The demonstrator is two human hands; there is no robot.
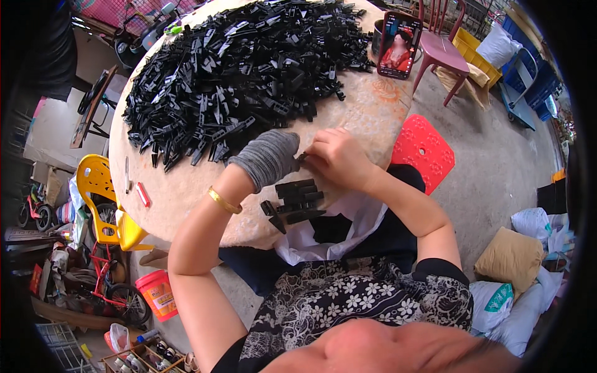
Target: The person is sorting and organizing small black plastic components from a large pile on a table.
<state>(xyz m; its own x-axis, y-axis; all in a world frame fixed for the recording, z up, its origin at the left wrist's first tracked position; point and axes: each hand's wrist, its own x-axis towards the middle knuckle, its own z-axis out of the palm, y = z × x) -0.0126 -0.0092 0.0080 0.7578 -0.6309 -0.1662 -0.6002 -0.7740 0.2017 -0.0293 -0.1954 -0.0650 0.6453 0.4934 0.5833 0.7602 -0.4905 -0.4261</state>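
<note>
My left hand (270, 155), in a grey knitted glove, and my bare right hand (341, 156) meet over the near part of a round table (367, 118). Between their fingertips is a small black plastic piece (302, 157), mostly hidden; both hands are closed on it. Just below them, near the table's edge, lies a small stack of black plastic pieces (298, 200). Beyond my hands a large heap of similar narrow black plastic pieces (249, 74) covers the far part of the table.
A phone (398, 46) showing a picture stands at the table's right. Left on the tabletop lie a red marker-like stick (143, 194) and a thin pen-like tool (127, 174). A white plastic bag (367, 227) hangs at my lap. Around stand a red stool (426, 149) and a yellow chair (99, 193).
</note>
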